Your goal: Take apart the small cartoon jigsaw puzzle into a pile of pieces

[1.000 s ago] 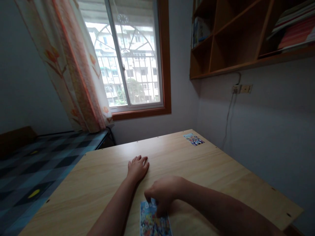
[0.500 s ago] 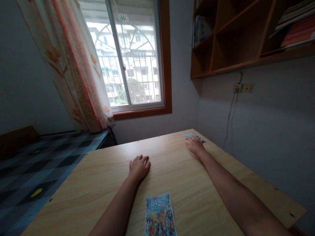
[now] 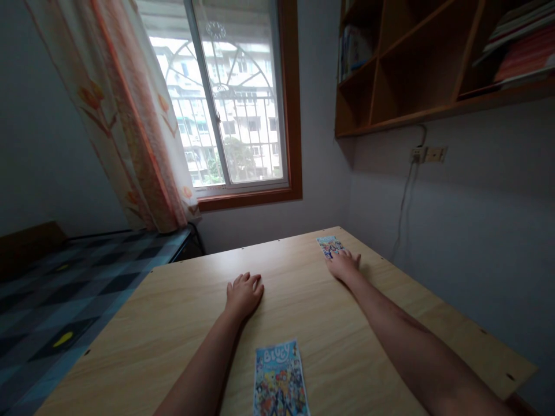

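Note:
My left hand [image 3: 243, 293] lies flat, palm down, on the wooden table [image 3: 173, 323], fingers together and holding nothing. My right hand [image 3: 344, 264] reaches to the far right corner of the table, its fingers spread flat on the near edge of a small colourful card [image 3: 328, 245]. A second colourful booklet with the word "Bluey" [image 3: 280, 378] lies near the table's front edge, between my forearms and touched by neither hand.
A window [image 3: 234, 98] with a patterned curtain [image 3: 130, 115] is behind the table. A wooden shelf unit [image 3: 416, 63] with books hangs on the right wall above a socket and cable [image 3: 427, 155]. A bed with a checked cover [image 3: 65, 289] stands to the left.
My right hand left the booklet near the front edge, reached to the far right corner and landed on the small card, which has shifted slightly towards me. My left hand stayed put.

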A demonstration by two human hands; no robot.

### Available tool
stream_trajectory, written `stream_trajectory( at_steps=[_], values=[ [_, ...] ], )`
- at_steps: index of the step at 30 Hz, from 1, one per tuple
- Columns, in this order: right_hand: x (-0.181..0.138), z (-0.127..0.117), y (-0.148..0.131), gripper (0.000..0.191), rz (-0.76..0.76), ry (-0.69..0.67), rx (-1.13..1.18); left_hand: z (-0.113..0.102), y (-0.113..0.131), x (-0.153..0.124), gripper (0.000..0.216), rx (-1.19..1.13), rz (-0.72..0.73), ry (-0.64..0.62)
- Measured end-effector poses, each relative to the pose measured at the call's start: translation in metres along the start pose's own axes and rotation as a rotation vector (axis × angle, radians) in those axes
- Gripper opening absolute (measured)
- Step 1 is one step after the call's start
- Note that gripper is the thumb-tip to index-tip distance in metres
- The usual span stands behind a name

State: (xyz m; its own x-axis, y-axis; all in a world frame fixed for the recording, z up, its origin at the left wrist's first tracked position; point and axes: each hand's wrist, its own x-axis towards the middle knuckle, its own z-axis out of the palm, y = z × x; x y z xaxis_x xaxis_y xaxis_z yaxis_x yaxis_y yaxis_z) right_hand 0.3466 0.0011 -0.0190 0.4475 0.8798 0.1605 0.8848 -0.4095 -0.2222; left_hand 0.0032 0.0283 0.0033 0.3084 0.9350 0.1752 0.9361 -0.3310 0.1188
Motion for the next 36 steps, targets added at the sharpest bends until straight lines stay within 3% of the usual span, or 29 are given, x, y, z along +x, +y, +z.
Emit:
stream_trajectory(
  at_steps=[5, 9, 12, 14, 18, 23, 26, 30, 36],
  values=[
    [-0.034, -0.006, -0.052, 0.043, -0.291, 0.065, 0.010, 0.002, 0.000, -0.001, 0.045, -0.002, -0.004, 0.001],
    [-0.067, -0.013, -0.089, 0.038, -0.618, 0.082, 0.069, 0.002, 0.001, -0.001, 0.043, -0.010, -0.003, 0.021],
    [-0.087, -0.020, -0.104, 0.029, -0.922, 0.040, 0.135, 0.003, 0.000, 0.000, 0.040, -0.040, 0.001, 0.043],
    [-0.096, -0.024, -0.108, 0.026, -1.030, 0.052, 0.191, 0.004, -0.001, 0.001, 0.039, -0.074, -0.002, 0.065],
    [-0.093, -0.023, -0.102, 0.025, -0.992, 0.087, 0.265, 0.006, -0.003, 0.002, 0.040, -0.127, 0.027, 0.116],
    [-0.069, -0.006, -0.085, 0.048, -0.643, 0.078, 0.184, 0.005, -0.003, 0.000, 0.041, -0.154, 0.184, 0.109],
    [-0.061, 0.002, -0.079, 0.054, -0.521, 0.010, 0.145, 0.003, -0.003, -0.001, 0.040, -0.165, 0.217, 0.095],
    [-0.063, 0.001, -0.081, 0.052, -0.562, -0.065, 0.147, 0.002, -0.003, -0.001, 0.040, -0.192, 0.184, 0.102],
    [-0.075, -0.005, -0.090, 0.045, -0.844, -0.080, 0.236, 0.004, -0.003, 0.000, 0.042, -0.185, 0.194, 0.113]
  ],
)
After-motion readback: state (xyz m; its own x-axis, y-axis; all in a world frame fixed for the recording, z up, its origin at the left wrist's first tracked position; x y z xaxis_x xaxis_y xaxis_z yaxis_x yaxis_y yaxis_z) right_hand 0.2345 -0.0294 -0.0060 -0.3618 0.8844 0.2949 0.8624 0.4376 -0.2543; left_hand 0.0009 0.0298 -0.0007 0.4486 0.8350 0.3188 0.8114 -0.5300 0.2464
